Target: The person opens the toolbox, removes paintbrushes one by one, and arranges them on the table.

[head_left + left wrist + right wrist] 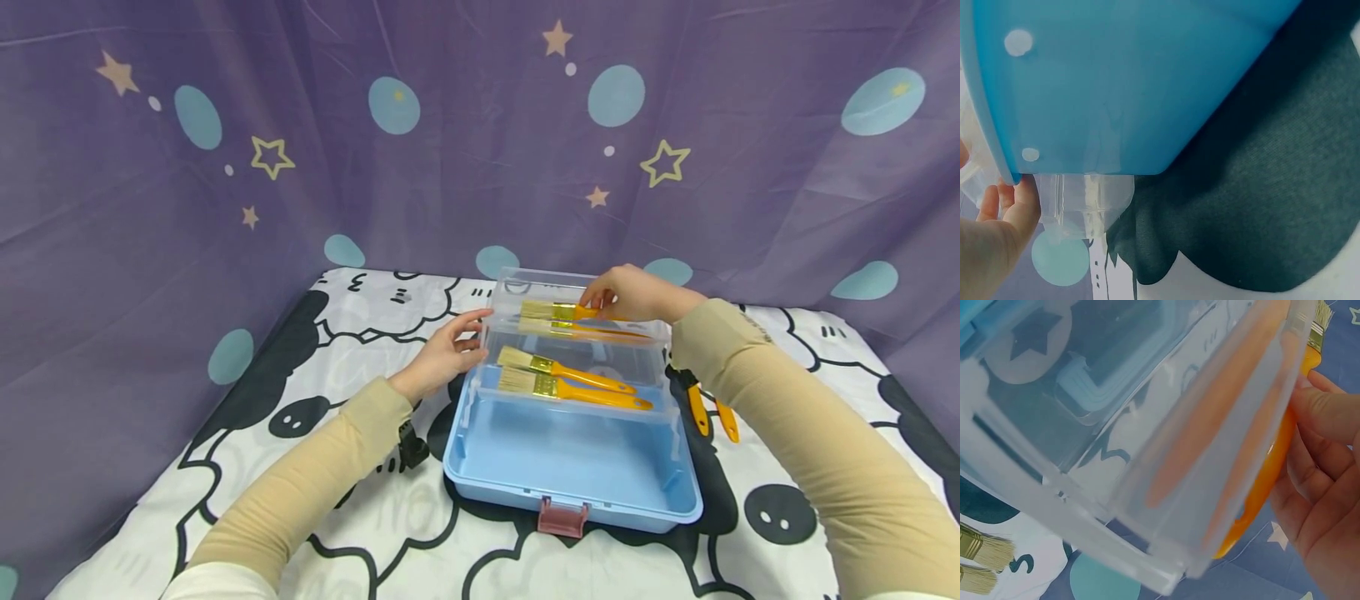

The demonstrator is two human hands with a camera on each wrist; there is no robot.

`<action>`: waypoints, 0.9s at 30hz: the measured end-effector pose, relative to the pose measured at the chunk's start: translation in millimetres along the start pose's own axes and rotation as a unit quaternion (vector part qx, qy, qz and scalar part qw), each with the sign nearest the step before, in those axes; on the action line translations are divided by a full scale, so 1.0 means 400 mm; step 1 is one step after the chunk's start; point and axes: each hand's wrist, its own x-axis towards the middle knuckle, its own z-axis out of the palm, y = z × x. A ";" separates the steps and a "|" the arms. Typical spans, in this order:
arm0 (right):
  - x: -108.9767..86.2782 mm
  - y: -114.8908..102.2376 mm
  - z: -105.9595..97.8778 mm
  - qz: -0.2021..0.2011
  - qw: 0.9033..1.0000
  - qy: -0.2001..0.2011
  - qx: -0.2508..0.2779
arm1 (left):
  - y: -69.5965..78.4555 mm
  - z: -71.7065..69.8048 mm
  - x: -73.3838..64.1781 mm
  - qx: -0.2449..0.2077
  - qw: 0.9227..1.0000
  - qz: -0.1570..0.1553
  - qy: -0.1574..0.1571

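A light blue toolbox (573, 450) stands open with clear plastic trays raised at its back. My right hand (628, 293) pinches the orange handle of a paintbrush (561, 312) at the upper tray (521, 282). In the right wrist view that handle (1266, 478) runs along the outer face of the translucent wall. Another paintbrush (585, 328) lies just in front of it. Two more paintbrushes (596, 396) lie in the lower tray (615, 354), bristles to the left. My left hand (444, 354) touches the trays' left end, fingers spread; its fingertips meet the blue rim (1015, 178).
Two orange handles (699, 410) lie right of the toolbox, partly hidden by my right sleeve. A pink latch (562, 518) hangs at the toolbox front. Beneath is a black-and-white sheep-print cloth (390, 533); a purple curtain (480, 183) rises behind and at both sides.
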 end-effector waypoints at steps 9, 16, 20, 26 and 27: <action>0.001 0.011 -0.006 -0.004 1.000 0.010 0.002 | 0.003 0.000 -0.002 0.002 1.000 -0.003 0.000; 0.001 0.011 -0.012 0.005 1.000 0.012 0.008 | 0.005 0.000 -0.002 -0.003 1.000 -0.003 -0.003; -0.002 0.012 -0.012 0.007 1.000 0.014 0.011 | 0.003 -0.001 0.001 0.000 1.000 -0.005 -0.003; -0.005 0.012 -0.015 0.009 1.000 0.020 0.012 | -0.002 -0.002 0.005 0.002 1.000 -0.007 -0.002; -0.007 0.011 -0.016 0.010 1.000 0.021 0.013 | -0.002 -0.002 0.005 0.002 1.000 -0.006 -0.002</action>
